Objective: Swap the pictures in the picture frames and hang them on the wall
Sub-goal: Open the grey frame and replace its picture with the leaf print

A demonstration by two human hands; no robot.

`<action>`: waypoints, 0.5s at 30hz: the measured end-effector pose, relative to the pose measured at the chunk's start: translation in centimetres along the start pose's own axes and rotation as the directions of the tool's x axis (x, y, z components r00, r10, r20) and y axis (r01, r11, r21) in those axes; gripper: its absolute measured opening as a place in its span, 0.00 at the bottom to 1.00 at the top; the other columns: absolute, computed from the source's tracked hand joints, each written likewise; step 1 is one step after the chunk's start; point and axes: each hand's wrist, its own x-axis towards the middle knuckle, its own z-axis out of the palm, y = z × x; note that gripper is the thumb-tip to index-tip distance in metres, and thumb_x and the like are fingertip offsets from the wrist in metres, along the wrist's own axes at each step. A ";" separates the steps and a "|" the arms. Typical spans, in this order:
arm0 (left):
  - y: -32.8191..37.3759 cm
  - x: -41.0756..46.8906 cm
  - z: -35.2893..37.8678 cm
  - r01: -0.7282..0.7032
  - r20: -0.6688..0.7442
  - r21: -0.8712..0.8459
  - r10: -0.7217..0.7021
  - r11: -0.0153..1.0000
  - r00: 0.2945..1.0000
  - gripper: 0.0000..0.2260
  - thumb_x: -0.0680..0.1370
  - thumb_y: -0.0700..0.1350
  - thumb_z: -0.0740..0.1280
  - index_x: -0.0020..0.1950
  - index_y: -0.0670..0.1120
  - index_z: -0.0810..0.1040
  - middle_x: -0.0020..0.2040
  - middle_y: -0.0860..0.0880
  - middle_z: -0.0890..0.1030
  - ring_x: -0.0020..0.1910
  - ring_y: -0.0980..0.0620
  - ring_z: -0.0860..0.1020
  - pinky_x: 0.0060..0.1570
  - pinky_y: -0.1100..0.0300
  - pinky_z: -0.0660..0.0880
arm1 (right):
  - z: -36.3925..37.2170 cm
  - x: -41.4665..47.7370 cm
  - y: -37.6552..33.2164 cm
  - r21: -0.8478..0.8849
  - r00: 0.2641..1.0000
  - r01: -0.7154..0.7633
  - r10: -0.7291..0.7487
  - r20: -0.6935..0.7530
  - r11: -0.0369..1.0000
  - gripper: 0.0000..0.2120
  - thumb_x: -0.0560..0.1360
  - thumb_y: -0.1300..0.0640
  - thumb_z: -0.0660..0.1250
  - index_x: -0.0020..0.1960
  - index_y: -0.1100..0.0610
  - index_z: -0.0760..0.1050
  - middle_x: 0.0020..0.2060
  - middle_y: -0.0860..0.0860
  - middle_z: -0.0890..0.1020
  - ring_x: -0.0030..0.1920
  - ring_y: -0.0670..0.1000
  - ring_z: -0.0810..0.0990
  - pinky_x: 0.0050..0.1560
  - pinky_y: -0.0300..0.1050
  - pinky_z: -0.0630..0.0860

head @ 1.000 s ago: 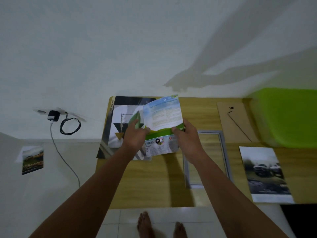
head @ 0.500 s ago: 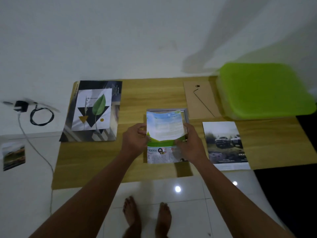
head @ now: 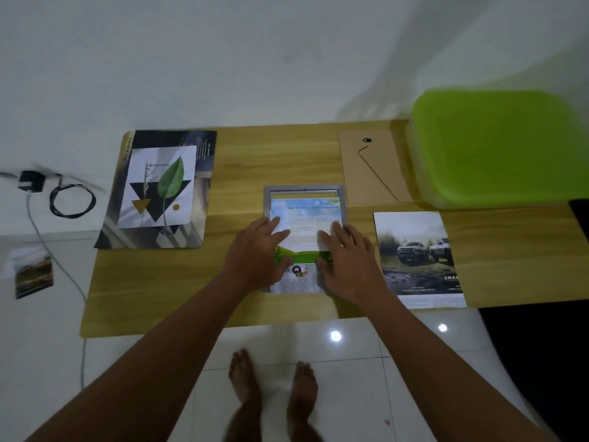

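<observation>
The leaflet lies in the grey frame, long axis running away from the person. Left hand and right hand, fingers spread flat, press its side edges; its unseated top lies just beyond the fingertips.

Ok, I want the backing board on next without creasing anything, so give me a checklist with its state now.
1. Flyer lies inside the grey frame: ok at the top; lower edge hidden by the hands, cannot tell.
2. Flyer flat: not ok, a fold shows across the green band.
3. Left hand and right hand both press the flyer: ok.
4. Backing board lies free on the table: ok.
5. Truck picture clear of the frame: ok.
</observation>
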 end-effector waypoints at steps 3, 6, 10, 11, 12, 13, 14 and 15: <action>-0.2 0.2 0.1 -0.027 0.030 0.090 0.024 0.996 0.999 0.28 0.70 0.55 0.73 0.67 0.44 0.77 0.68 0.40 0.75 0.66 0.37 0.73 0.58 0.41 0.75 | 0.0 0.7 0.4 -0.008 1.000 0.021 -0.021 -0.003 1.000 0.26 0.79 0.45 0.59 0.74 0.52 0.63 0.76 0.56 0.62 0.77 0.60 0.55 0.71 0.64 0.59; 0.2 0.5 0.0 -0.027 0.001 0.112 0.027 0.993 1.000 0.28 0.70 0.53 0.74 0.67 0.43 0.76 0.68 0.40 0.75 0.65 0.37 0.73 0.56 0.42 0.76 | -0.1 1.2 0.3 0.014 1.000 0.013 -0.013 0.020 1.000 0.28 0.80 0.46 0.59 0.77 0.52 0.59 0.78 0.56 0.59 0.77 0.60 0.52 0.72 0.64 0.56; 0.3 0.6 0.0 -0.034 0.003 0.138 0.034 0.990 0.999 0.28 0.73 0.54 0.72 0.69 0.43 0.74 0.70 0.41 0.73 0.67 0.38 0.71 0.57 0.43 0.76 | -0.2 1.3 0.5 0.007 1.000 0.020 -0.020 -0.001 1.000 0.27 0.80 0.48 0.59 0.77 0.52 0.59 0.77 0.56 0.58 0.77 0.59 0.53 0.71 0.63 0.57; 0.3 0.6 0.0 -0.035 0.006 0.146 0.034 0.989 0.999 0.28 0.73 0.54 0.72 0.69 0.43 0.74 0.70 0.41 0.73 0.67 0.38 0.71 0.57 0.43 0.75 | -0.2 1.3 0.6 0.008 1.000 0.021 -0.021 -0.001 1.000 0.26 0.80 0.48 0.59 0.76 0.52 0.60 0.77 0.56 0.58 0.77 0.59 0.53 0.71 0.62 0.57; 0.3 0.6 0.0 -0.035 0.007 0.154 0.035 0.987 0.999 0.28 0.73 0.54 0.71 0.69 0.44 0.74 0.70 0.41 0.73 0.67 0.39 0.71 0.57 0.43 0.75 | -0.2 1.3 0.7 0.017 1.000 0.020 -0.020 0.001 1.000 0.26 0.80 0.47 0.59 0.76 0.52 0.60 0.77 0.56 0.58 0.77 0.59 0.53 0.71 0.62 0.56; 0.3 0.7 0.0 -0.034 0.005 0.162 0.034 0.986 0.999 0.28 0.74 0.55 0.71 0.70 0.44 0.73 0.71 0.42 0.72 0.68 0.39 0.70 0.57 0.44 0.74 | -0.3 1.3 0.8 0.026 1.000 0.021 -0.021 0.004 0.999 0.27 0.80 0.46 0.59 0.76 0.52 0.60 0.77 0.56 0.58 0.77 0.59 0.53 0.72 0.61 0.55; 0.3 0.7 0.1 -0.033 0.005 0.167 0.033 0.985 0.999 0.28 0.74 0.55 0.71 0.70 0.45 0.73 0.72 0.42 0.72 0.68 0.40 0.70 0.57 0.44 0.73 | -0.3 1.2 1.0 0.026 1.000 0.024 -0.024 0.009 0.999 0.28 0.79 0.44 0.59 0.76 0.53 0.60 0.77 0.56 0.58 0.77 0.59 0.52 0.72 0.62 0.55; 0.2 0.8 0.1 -0.034 0.008 0.165 0.033 0.986 0.999 0.29 0.74 0.56 0.70 0.71 0.45 0.72 0.72 0.42 0.71 0.68 0.40 0.69 0.58 0.44 0.73 | -0.3 1.2 1.1 0.016 0.999 0.029 -0.029 0.015 0.999 0.29 0.78 0.43 0.58 0.76 0.52 0.60 0.77 0.56 0.58 0.77 0.60 0.52 0.72 0.62 0.55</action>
